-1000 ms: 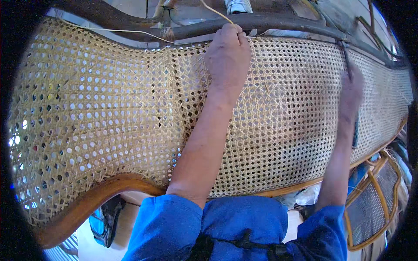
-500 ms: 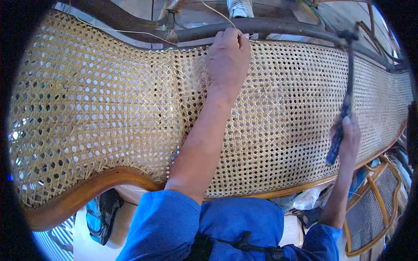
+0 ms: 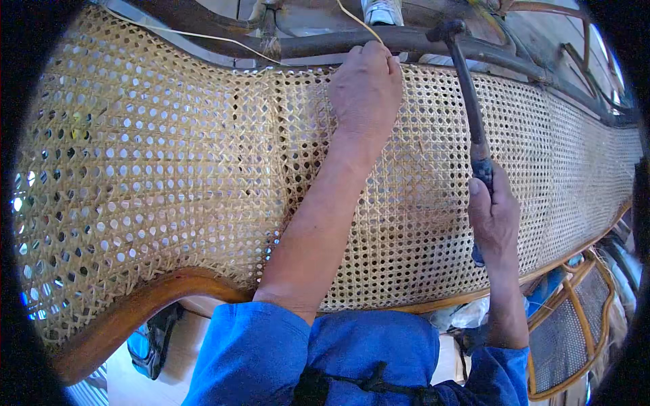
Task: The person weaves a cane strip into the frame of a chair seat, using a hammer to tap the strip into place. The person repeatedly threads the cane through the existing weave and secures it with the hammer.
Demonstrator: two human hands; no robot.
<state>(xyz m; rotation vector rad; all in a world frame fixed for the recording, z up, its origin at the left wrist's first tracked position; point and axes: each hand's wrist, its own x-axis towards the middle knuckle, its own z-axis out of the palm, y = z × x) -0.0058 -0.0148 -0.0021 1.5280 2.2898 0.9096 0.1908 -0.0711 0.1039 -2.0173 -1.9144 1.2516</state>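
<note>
**Hammer poised at the cane panel's far rail**

The left hand [image 3: 365, 88] pinched a cane strand [image 3: 359, 24] against the dark rail [image 3: 305, 46] of the woven cane panel [image 3: 169, 176]; the right hand [image 3: 494, 216] clenched a hammer [image 3: 467, 101], head near those fingers. Short, square taps clear of the fingertips looked wisest.

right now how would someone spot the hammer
Find the long woven cane panel and follow its dark far rail rightward. The hammer stands nearly upright in the right hand, its dark metal head touching that rail beside the left hand.
</note>
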